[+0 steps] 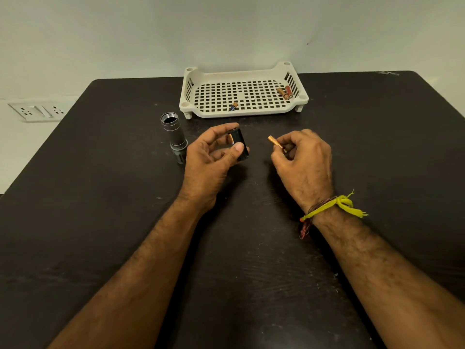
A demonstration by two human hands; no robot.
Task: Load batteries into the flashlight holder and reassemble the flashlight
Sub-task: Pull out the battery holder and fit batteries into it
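My left hand [214,157] grips the black battery holder [240,144] above the table, thumb across its front; a copper-coloured battery shows inside it at its left side. My right hand [302,159] pinches a gold battery [275,142] between fingers and thumb, its tip pointing left toward the holder, a short gap apart. The grey flashlight body [175,137] stands on its head on the table to the left of my left hand, threaded open end up.
A white perforated tray [289,71] sits at the table's far edge, holding a blue-tipped battery [233,106] at front left and two batteries [285,93] at right. A wall socket [37,110] lies beyond the dark table [100,222], left.
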